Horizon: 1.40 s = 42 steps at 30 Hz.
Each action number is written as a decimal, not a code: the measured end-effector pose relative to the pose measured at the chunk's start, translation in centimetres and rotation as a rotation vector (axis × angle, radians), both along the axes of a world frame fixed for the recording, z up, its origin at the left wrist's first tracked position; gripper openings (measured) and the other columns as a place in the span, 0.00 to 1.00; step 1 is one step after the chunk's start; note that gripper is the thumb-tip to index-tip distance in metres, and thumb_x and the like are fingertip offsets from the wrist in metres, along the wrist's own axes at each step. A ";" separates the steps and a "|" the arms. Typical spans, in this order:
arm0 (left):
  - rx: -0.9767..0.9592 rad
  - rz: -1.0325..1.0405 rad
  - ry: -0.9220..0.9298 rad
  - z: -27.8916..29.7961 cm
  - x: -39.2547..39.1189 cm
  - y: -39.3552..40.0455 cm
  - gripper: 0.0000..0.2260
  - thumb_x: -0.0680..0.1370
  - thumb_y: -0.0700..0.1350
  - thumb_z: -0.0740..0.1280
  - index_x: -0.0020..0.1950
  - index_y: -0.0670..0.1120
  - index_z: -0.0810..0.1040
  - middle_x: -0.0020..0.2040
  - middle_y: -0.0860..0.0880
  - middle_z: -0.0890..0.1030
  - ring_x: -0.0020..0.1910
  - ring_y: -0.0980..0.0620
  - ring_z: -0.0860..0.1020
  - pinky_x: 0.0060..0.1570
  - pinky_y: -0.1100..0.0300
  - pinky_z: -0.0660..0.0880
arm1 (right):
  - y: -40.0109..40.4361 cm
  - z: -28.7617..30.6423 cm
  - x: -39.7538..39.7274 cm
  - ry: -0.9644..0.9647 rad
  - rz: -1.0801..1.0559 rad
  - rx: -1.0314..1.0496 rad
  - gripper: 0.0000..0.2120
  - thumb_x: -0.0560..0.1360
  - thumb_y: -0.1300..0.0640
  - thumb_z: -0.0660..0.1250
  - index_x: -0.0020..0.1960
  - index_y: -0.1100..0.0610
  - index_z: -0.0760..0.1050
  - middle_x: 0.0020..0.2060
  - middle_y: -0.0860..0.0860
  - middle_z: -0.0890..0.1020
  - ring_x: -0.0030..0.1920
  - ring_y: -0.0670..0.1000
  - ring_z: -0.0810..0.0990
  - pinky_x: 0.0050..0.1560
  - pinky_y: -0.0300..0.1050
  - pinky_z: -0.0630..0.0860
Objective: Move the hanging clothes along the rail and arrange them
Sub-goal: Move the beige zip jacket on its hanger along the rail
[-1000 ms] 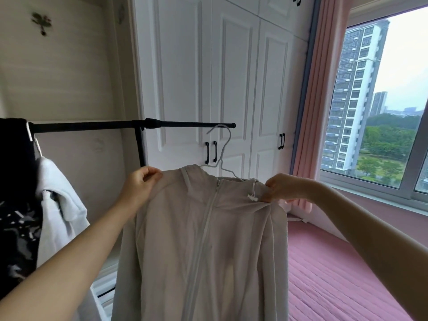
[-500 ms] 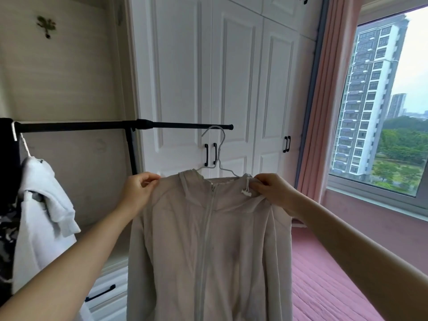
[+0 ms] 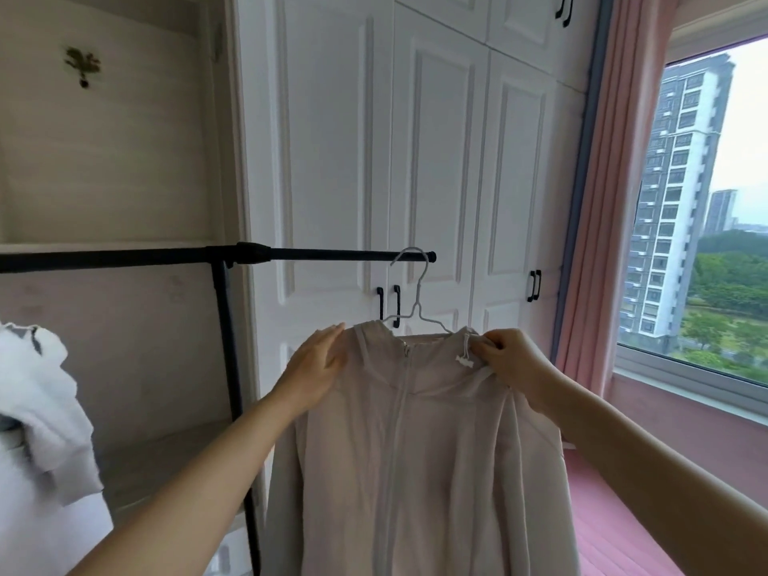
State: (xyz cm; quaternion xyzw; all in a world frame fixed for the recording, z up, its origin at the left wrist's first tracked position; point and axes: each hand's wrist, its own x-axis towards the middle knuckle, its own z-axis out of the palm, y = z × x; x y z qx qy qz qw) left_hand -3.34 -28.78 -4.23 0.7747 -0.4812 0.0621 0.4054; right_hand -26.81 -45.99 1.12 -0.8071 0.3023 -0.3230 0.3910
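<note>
A pale beige zip-up hooded jacket (image 3: 419, 463) hangs on a white wire hanger (image 3: 417, 293), whose hook sits over the very right end of the black rail (image 3: 332, 256). My left hand (image 3: 313, 367) lies flat with straight fingers against the jacket's left shoulder. My right hand (image 3: 513, 363) pinches the fabric of the right shoulder beside the hood's white drawstring (image 3: 464, 347). A white garment (image 3: 37, 405) hangs at the far left.
The rack's black upright post (image 3: 232, 388) stands left of the jacket. White wardrobe doors (image 3: 436, 160) with black handles fill the wall behind. A pink curtain (image 3: 602, 243) and a window (image 3: 706, 243) are at the right, above a pink floor (image 3: 623, 534).
The view has shifted right, so the dark clothes at the left are out of frame. My left hand has let go of the jacket's shoulder and now lies flat on it.
</note>
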 end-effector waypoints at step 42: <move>0.105 0.093 0.017 1.3 8.9 -2.0 0.21 0.79 0.45 0.60 0.72 0.50 0.64 0.63 0.50 0.75 0.60 0.52 0.74 0.50 0.64 0.69 | -0.6 -0.3 12.2 0.159 -0.108 -0.263 0.11 0.78 0.54 0.60 0.40 0.56 0.77 0.39 0.55 0.78 0.43 0.58 0.77 0.44 0.48 0.75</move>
